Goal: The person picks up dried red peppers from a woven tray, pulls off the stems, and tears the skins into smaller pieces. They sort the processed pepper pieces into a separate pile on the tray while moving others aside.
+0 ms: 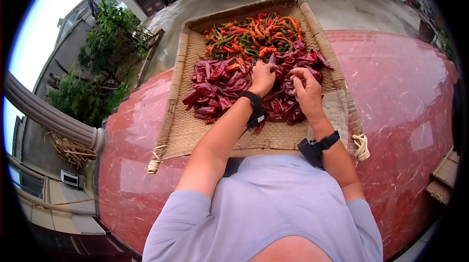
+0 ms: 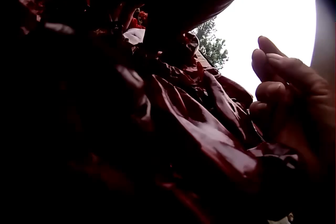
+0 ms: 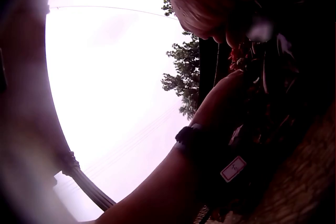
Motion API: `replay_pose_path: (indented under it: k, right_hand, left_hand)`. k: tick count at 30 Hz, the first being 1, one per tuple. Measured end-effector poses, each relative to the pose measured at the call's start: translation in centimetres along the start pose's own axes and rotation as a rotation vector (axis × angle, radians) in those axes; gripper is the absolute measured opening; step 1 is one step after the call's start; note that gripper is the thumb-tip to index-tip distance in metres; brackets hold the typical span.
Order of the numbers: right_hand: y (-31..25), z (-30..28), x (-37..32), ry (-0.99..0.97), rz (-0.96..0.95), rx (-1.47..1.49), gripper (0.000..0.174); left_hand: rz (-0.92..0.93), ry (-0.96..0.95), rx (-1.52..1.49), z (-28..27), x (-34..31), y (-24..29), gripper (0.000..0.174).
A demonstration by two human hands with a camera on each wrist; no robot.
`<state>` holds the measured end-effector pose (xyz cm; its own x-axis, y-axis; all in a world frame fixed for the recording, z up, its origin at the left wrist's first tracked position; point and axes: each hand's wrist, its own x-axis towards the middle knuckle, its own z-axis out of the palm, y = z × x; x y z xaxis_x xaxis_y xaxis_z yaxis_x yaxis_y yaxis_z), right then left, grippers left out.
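Dark red dried chili peppers [image 1: 222, 86] are heaped across the middle of a woven tray [image 1: 183, 140]. My left hand [image 1: 264, 78] reaches into the heap from the left, its fingertips among the peppers near the upper part of the pile. I cannot tell whether those fingertips pinch a pepper. Just to the right, my right hand [image 1: 309, 93] hovers over the right side of the heap with fingers loosely bent and no pepper showing in them. In the left wrist view the right hand [image 2: 289, 77] appears beside wrinkled, glossy peppers [image 2: 205, 134]. The right wrist view is mostly dark around the left hand [image 3: 228, 87].
Orange, red and green thinner peppers [image 1: 254, 34] lie at the tray's far end. A pale flat sheet [image 1: 335, 110] covers the tray's right near part. The tray sits on a polished red stone surface [image 1: 391, 96]. Leafy plants [image 1: 105, 42] grow at the left.
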<state>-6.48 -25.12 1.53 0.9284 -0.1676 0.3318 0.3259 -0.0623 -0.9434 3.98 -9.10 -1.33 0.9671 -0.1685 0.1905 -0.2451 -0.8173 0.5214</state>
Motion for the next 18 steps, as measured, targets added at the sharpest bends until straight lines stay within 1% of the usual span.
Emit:
replay_pose_path:
  k: [2,5,8,11,14,15,17,18]
  right_hand:
    - [0.4,0.0,0.1,-0.003,-0.014,0.005,0.019]
    - [0.1,0.1,0.0,-0.006,-0.024,-0.012,0.019]
    - [0.1,0.1,0.0,-0.012,-0.018,-0.013,0.018]
    - [0.0,0.0,0.0,-0.013,0.001,-0.017,0.017]
    - [0.0,-0.2,0.1,-0.007,0.001,-0.017,0.018]
    - [0.1,-0.2,0.1,-0.003,0.000,-0.012,0.020]
    - [0.2,-0.1,0.2,0.042,-0.019,0.043,0.024]
    - [0.1,0.0,0.2,0.061,-0.027,0.071,0.027]
  left_hand:
    - [-0.031,0.059,-0.105,0.8,0.7,-1.7,0.022]
    - [-0.054,0.087,-0.185,0.4,0.6,-1.8,0.016]
    - [-0.077,-0.018,-0.185,0.0,0.6,-1.0,0.013]
    - [-0.170,-0.025,-0.326,0.0,0.4,-0.5,0.014]
    - [-0.107,0.188,-0.548,0.4,0.4,-0.8,0.016]
    - [-0.027,0.248,-0.520,-0.5,-0.1,-0.1,0.018]
    - [0.056,0.198,-0.591,-2.6,-1.7,1.5,0.025]
    - [0.047,0.114,-0.642,-4.0,-2.9,2.8,0.028]
